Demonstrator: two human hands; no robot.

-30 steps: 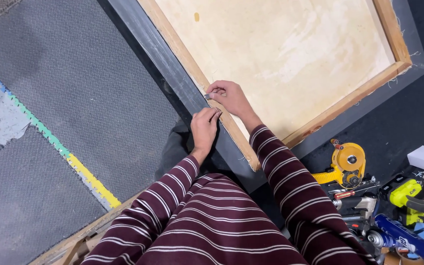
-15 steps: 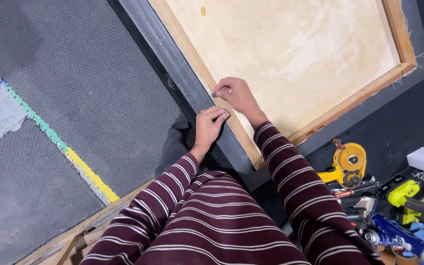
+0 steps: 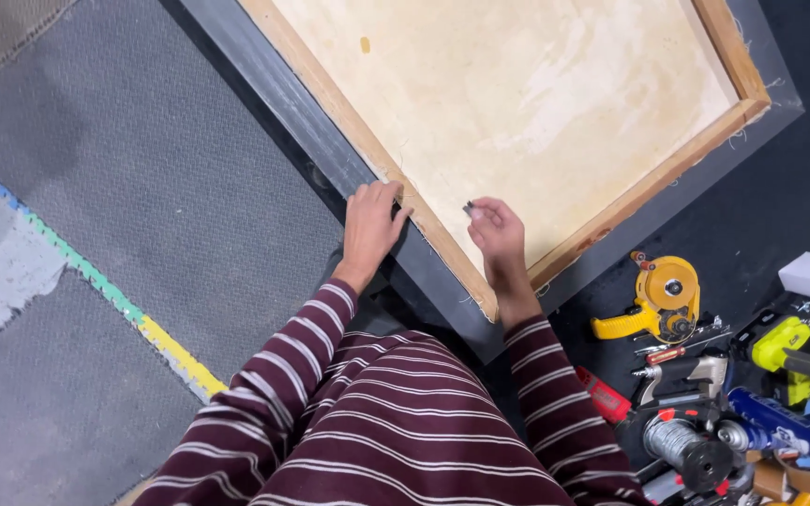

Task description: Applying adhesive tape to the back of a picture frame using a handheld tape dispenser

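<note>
A large wooden frame [image 3: 349, 117] with pale canvas stretched over it lies face down on the floor, dark grey fabric folded along its outer edge. My left hand [image 3: 367, 230] rests flat on the frame's left bar and the grey fabric border, fingers pressing down. My right hand [image 3: 494, 230] hovers over the pale canvas back [image 3: 536, 103] just inside the bar, fingers pinched on a tiny dark item that is too small to identify. Both arms wear maroon sleeves with thin white stripes.
Grey textured mats [image 3: 142, 187] cover the floor at left, with a yellow, green and blue strip [image 3: 105, 290]. A yellow tape dispenser [image 3: 658, 300], a wire spool [image 3: 682, 450] and several power tools [image 3: 780, 394] lie at the right, near the frame's corner.
My right hand lifted off the frame bar and moved right, now pinching a small item over the canvas. My left hand slid up along the bar. The camera view shifted slightly.
</note>
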